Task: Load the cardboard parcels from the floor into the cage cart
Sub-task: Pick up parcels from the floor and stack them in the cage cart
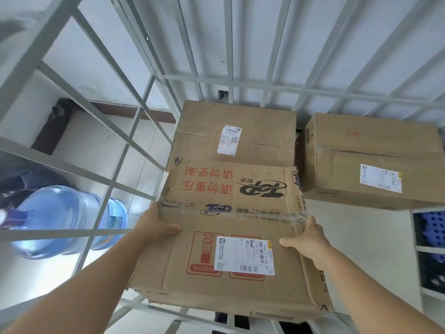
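Printed cardboard parcel (pixel 231 237) held btwn both hands inside cage cart (pixel 134 131). Left hand (pixel 154 227) clamped on parcel's left edge, thumb laid over top face, fingers hidden under. Right hand (pixel 308 239) gripped on right edge, thumb on top, fingers wrapped round side. Beyond hands: labelled box (pixel 236 133), touching parcel's far end. Beyond and right of right hand: box marked 40 (pixel 370 160). Water jug (pixel 62 218) seen left of left hand, outside bars.

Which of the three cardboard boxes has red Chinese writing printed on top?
The near box, held between the left hand and right hand. The box behind it shows only a white label; the right-hand box bears a red "40".
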Available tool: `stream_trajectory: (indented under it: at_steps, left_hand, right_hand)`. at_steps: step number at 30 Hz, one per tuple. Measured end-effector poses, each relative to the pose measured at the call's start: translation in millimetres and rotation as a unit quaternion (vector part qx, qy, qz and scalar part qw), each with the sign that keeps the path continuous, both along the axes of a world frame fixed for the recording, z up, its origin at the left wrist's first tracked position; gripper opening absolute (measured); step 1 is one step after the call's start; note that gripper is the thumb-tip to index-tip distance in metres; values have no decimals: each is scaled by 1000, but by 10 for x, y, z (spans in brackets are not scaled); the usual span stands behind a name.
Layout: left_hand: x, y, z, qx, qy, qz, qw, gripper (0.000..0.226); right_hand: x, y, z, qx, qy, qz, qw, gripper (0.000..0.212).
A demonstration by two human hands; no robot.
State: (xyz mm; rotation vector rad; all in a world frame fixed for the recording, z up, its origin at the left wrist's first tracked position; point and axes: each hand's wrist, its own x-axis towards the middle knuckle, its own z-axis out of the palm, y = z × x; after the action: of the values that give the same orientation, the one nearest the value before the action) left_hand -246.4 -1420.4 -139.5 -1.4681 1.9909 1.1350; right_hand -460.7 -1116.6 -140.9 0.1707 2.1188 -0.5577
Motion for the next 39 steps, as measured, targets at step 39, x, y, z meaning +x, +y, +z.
stream_trajectory:
  at_steps: [39]
  left_hand:
    - [561, -397, -1685, -120, -103, -44, 986, 104]
  right_hand:
    - [746, -715, -1649, 57, 2, 73, 996, 103]
